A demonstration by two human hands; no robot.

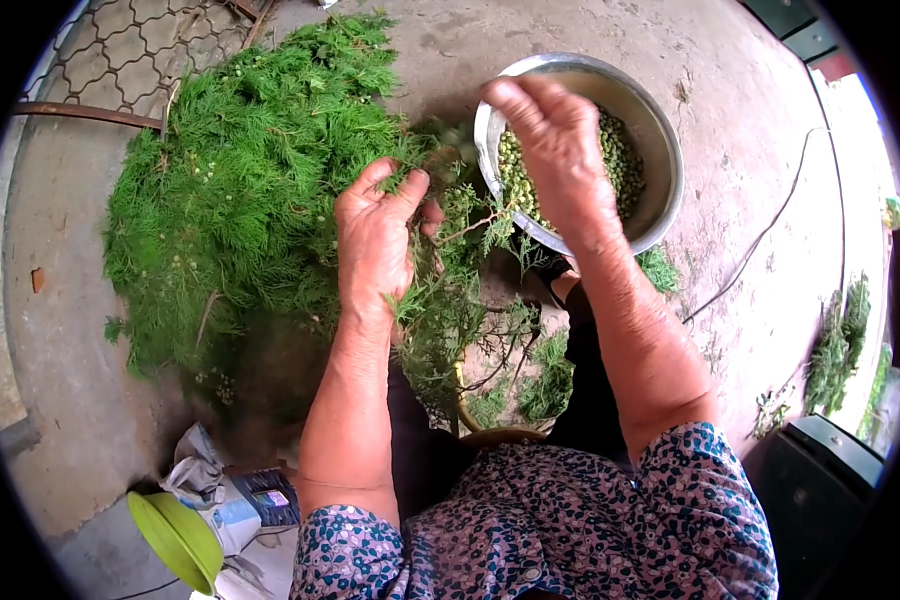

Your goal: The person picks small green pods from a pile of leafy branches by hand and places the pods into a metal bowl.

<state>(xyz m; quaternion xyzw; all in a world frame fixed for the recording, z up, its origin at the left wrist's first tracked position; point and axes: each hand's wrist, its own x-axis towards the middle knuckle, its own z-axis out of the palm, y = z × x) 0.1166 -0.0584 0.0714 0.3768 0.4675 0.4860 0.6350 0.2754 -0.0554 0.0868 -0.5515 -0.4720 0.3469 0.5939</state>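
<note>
My left hand (375,225) is closed round a leafy conifer branch (455,270), whose twigs spread down over my lap. Over the left part of a wide metal bowl (673,165) is my right hand (560,150), its fingers drawn together and pointing up and left. Whatever those fingers hold, if anything, is hidden. Small green cones (625,165) cover the bottom of the bowl. A big heap of cut green conifer sprays (250,160) lies to the left, right beside my left hand.
Loose conifer sprigs (548,385) lie between my legs, and more greenery (840,340) is at the far right. A lime-green basin (175,540) and crumpled bags (235,505) sit at the lower left. A thin cable (770,230) crosses the concrete floor. A dark box (820,470) stands at the right.
</note>
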